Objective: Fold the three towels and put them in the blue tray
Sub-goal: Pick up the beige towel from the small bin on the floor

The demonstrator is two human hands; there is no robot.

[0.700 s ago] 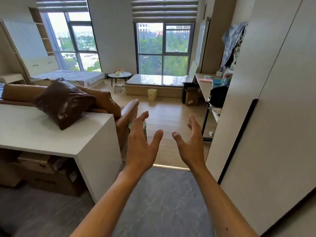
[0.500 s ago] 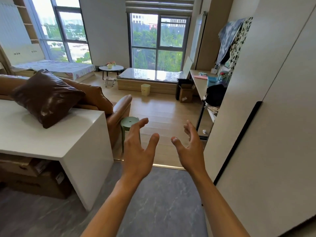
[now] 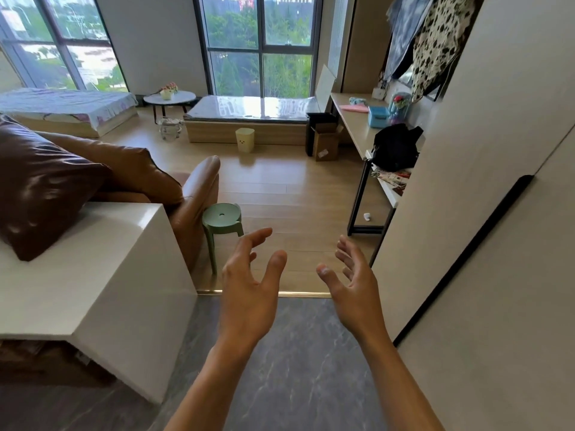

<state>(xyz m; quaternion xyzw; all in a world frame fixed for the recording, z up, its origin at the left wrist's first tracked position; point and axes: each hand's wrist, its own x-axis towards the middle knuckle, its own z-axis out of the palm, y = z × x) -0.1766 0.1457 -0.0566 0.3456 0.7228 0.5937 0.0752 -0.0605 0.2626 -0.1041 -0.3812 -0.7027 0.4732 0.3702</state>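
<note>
Left hand (image 3: 249, 293) and right hand (image 3: 354, 290) raised, fingers spread and released, holding nothing, grey marble floor (image 3: 295, 368) beneath, wood floor (image 3: 280, 188) and green stool (image 3: 222, 220) beyond fingertips, white counter (image 3: 77, 275) left

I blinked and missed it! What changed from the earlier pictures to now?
The view shifted, so the counter and cushion slid left, and the stool came out from behind the left hand. Nothing was grabbed or dropped. The left hand and right hand stayed open, empty, held out in front.
</note>
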